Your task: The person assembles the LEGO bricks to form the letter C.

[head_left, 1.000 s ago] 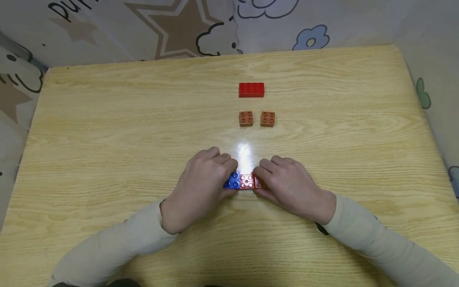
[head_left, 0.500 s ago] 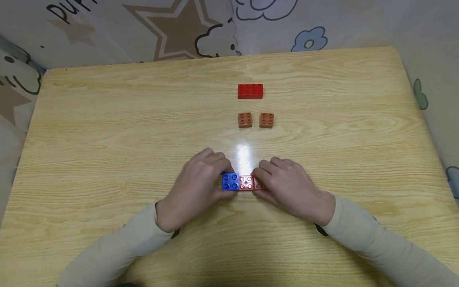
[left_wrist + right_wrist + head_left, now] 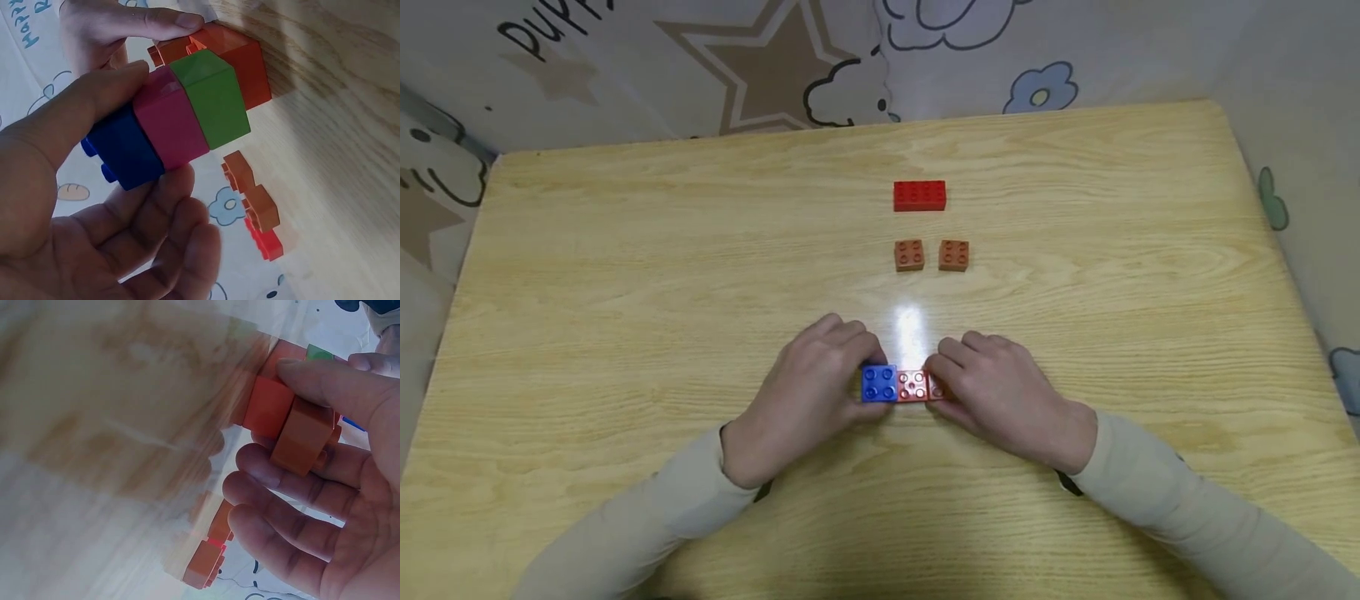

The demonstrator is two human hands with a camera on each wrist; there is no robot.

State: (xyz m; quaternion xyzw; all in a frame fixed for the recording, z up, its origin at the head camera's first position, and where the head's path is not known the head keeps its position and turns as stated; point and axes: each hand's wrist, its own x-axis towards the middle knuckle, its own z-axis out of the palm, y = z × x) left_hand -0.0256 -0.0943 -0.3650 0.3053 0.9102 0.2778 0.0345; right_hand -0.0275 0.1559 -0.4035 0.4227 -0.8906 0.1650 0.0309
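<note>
In the left wrist view, a stack of toy building bricks shows blue [image 3: 128, 147] on top, then pink [image 3: 172, 115], then green [image 3: 215, 97]. My left hand [image 3: 801, 400] pinches this stack, thumb on one side and fingertips on the opposite one. Directly right of the blue top in the head view lies an orange-red brick [image 3: 912, 386] with its studs up. On its right end sits a brown brick [image 3: 303, 434]. My right hand [image 3: 1011, 404] grips this end between thumb and fingers, covering most of it from above. Green overlaps orange-red in the left wrist view.
Beyond the hands, two small brown bricks, one left [image 3: 909, 256] and one right [image 3: 953, 256], lie side by side on the wooden table [image 3: 625, 292]. A longer red brick [image 3: 919, 196] lies behind them. A patterned wall [image 3: 940, 83] borders the table's far edge.
My left hand has drawn back slightly to the left, uncovering the whole blue top. My right hand keeps its grip. The head view has tilted slightly, so the table sits lower.
</note>
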